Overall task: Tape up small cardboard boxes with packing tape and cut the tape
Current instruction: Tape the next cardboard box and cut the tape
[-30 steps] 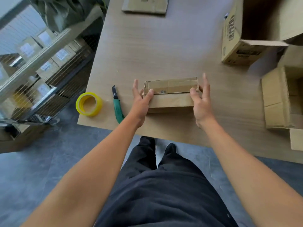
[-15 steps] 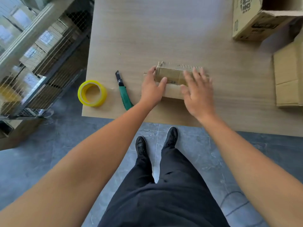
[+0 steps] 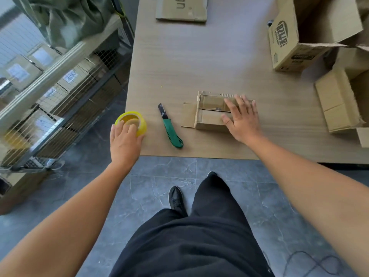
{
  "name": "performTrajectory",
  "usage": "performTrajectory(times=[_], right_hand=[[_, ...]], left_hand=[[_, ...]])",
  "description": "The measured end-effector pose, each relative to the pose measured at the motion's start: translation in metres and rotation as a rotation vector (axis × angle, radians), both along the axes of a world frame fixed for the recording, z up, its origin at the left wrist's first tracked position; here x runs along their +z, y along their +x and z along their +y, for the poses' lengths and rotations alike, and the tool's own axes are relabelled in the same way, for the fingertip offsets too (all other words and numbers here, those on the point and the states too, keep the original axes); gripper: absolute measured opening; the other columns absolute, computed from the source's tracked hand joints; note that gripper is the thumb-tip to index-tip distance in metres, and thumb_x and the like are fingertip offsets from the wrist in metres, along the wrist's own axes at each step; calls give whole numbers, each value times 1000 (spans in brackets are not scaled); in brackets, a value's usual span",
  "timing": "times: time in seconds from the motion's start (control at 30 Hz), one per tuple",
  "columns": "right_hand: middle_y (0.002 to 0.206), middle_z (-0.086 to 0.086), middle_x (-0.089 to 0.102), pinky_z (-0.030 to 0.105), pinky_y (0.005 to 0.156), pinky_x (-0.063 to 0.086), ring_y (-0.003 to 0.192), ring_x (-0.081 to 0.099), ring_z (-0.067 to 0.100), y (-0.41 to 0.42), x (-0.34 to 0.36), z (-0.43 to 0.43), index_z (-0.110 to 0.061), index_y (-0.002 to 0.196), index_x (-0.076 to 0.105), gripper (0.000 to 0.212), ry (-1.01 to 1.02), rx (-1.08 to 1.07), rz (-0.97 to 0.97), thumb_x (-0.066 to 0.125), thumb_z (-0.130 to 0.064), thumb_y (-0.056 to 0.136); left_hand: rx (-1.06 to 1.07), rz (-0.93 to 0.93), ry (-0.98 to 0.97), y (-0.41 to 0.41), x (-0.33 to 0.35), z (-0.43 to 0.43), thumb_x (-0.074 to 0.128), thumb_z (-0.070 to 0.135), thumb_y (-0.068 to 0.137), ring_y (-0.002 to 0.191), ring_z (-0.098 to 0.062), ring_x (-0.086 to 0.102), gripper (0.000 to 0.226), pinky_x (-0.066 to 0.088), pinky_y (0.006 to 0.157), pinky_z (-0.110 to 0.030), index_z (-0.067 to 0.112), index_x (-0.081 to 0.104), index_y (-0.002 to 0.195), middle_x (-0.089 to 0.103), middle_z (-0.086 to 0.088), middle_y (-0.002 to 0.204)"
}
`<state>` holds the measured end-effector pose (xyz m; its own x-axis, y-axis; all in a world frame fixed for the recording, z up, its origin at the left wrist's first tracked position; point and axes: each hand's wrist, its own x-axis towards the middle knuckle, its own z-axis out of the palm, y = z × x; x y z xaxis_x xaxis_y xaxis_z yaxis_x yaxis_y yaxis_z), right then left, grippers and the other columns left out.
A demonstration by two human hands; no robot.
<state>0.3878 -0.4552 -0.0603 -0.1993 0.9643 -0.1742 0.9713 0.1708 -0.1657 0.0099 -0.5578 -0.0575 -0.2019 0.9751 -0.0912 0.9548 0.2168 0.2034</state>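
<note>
In the head view, the right hand (image 3: 240,118) presses flat, fingers spread, on the small cardboard box (image 3: 209,116) near the table's (image 3: 199,56) front edge, while the left hand (image 3: 124,140) curls its fingers over the yellow tape roll (image 3: 137,124) at the front-left corner. The step in hand looks like fetching tape. Next the roll must clear the green utility knife (image 3: 169,126) lying between roll and box, and the tabletop behind the box is bare.

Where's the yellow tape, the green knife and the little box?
yellow tape (image 3: 142,125): head view, its outer wall.
green knife (image 3: 171,132): head view, its handle.
little box (image 3: 209,117): head view, its near top flap.
</note>
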Motion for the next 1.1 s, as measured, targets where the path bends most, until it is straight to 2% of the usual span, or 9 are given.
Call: performTrajectory(times=[0.17,0.27,0.37,0.53,0.7,0.8,0.93,1.03,1.1], right_hand=[[168,6,13,45,125,-8,156,2,25,-3,4,-1,-34,158,25,72,-1,1,31,17,-68,95],[167,7,18,46,125,-4,156,7,26,-1,6,1,-29,158,27,68,20,5,66,40,-61,100],[165,6,26,48,125,1,155,13,26,3,3,3,-21,158,28,71,73,14,177,54,-50,99],[160,7,36,49,124,0,153,19,31,19,1,12,-17,143,54,59,22,96,421,66,-33,88],[122,10,66,57,118,24,124,53,36,14,8,7,-7,98,73,24,171,58,510,77,-27,85],[92,2,70,48,111,31,105,56,31,5,12,4,-7,84,70,14,196,0,588,76,-20,87],[74,-17,59,32,91,37,96,48,14,23,14,-3,-16,78,70,18,49,-185,808,69,-30,89],[66,-8,52,32,69,38,70,45,9,50,14,-2,-12,70,57,26,-91,-642,1097,62,-27,90],[71,0,53,39,75,44,75,48,15,63,9,-2,-13,73,56,23,-221,-876,1223,60,-18,95]], left_hand=[[-219,-96,288,38,43,21,62,34,93,106,-24,58,19,13,123,-42,18,55,99,64,-2,94],[-502,-121,298,98,47,56,66,32,93,113,-25,62,29,2,124,-35,15,61,117,70,-2,106],[-727,-94,228,150,28,83,61,30,96,120,-29,59,28,14,125,-45,12,63,118,68,-2,124],[-678,-78,189,169,8,89,66,26,94,116,-31,59,31,15,124,-48,12,63,122,68,-1,124],[-653,-70,158,174,17,89,64,29,95,114,-31,60,33,14,124,-46,12,64,123,70,-3,118],[-640,-55,153,175,17,89,65,33,94,110,-30,61,32,13,124,-42,13,65,120,72,-3,112],[-621,-39,169,173,13,92,63,43,94,108,-23,63,28,12,125,-41,20,63,108,72,4,104],[-616,-7,142,175,15,95,60,48,94,108,-22,61,31,11,125,-44,19,64,107,71,6,102],[-608,16,122,177,17,95,57,49,95,105,-25,60,34,12,125,-46,18,65,107,71,4,104]])
